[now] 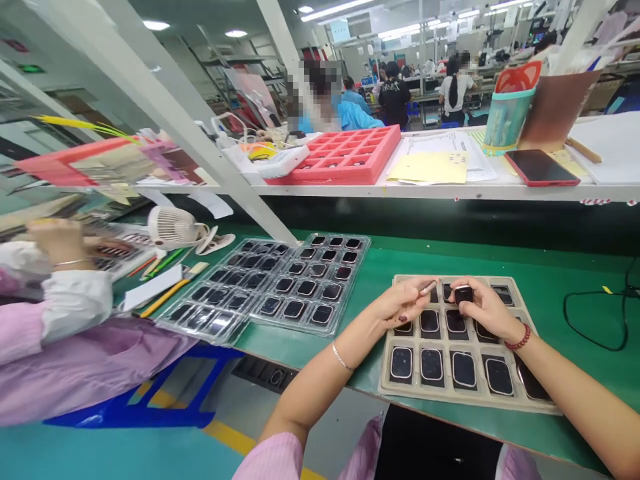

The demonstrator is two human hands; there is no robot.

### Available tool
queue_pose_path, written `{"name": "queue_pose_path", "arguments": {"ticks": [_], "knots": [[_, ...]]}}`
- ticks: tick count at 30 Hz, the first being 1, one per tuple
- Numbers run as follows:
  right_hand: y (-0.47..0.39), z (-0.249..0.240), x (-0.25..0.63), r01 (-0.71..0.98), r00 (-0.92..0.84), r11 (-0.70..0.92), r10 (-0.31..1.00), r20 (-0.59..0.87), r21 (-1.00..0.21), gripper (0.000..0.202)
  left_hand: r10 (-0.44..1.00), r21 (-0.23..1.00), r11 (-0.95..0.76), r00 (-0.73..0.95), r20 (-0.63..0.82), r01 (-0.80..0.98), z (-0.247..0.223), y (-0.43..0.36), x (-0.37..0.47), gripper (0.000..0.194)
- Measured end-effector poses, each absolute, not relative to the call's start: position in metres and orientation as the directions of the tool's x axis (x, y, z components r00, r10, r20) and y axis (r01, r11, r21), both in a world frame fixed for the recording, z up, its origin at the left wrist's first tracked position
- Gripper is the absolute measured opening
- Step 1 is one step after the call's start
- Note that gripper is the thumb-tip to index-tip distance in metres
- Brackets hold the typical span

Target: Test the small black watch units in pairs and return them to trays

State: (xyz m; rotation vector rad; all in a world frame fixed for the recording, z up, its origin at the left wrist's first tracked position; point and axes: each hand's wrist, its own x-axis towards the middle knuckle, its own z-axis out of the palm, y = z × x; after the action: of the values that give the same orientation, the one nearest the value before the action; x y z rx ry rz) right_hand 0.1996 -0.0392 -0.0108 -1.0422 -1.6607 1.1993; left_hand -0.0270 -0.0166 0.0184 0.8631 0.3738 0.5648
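A beige tray (400,393) of smartwatch bodies lies on the green bench, each body a dark rounded square with a pale metal rim. Above its back row, my right hand (483,308) grips one smartwatch body (463,295) between thumb and fingers, dark screen showing. My left hand (403,303) is over the tray's back left corner, pinching a thin metal-edged piece (429,288). That piece is seen edge-on, so its kind is hard to make out. Several smartwatch bodies, such as one in the front row (464,369), sit in the tray's pockets; my hands hide some others.
Two clear plastic trays (327,330) of dark-screened watches lie to the left. Beyond them are a small white fan (173,227) and a co-worker's hand (63,243). A shelf (360,191) crosses behind, bearing a red foam tray (345,157) and a phone (543,167). A black cable (595,293) lies right.
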Motion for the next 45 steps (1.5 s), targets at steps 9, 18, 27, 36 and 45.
{"name": "queue_pose_path", "arguments": {"ticks": [9,18,27,36,45], "knots": [[-0.037,-0.019,0.205,0.041,-0.316,0.029,0.949,0.015,-0.999,0.032,-0.234,0.872,0.478,0.972,0.009,0.107,0.075,-0.078,0.026,0.056],[-0.078,0.065,0.195,-0.347,-0.389,-0.156,0.921,-0.009,-0.925,0.034,0.214,0.824,0.507,0.963,0.163,-0.252,0.087,-0.074,-0.027,0.072],[-0.178,0.134,0.164,-0.435,-0.620,-0.327,0.785,0.015,-0.839,0.050,0.795,0.963,0.228,0.599,-0.099,-0.143,0.036,-0.024,-0.021,0.057],[-0.164,0.125,0.172,-0.467,-0.602,-0.309,0.797,0.042,-0.828,0.039,0.843,0.991,0.130,0.531,-0.090,-0.039,0.042,-0.040,-0.006,0.032],[-0.096,0.051,0.206,-0.139,-0.320,-0.129,0.944,-0.079,-0.982,0.043,0.843,0.995,0.095,0.531,-0.089,0.017,0.051,-0.055,-0.005,0.041]]}}
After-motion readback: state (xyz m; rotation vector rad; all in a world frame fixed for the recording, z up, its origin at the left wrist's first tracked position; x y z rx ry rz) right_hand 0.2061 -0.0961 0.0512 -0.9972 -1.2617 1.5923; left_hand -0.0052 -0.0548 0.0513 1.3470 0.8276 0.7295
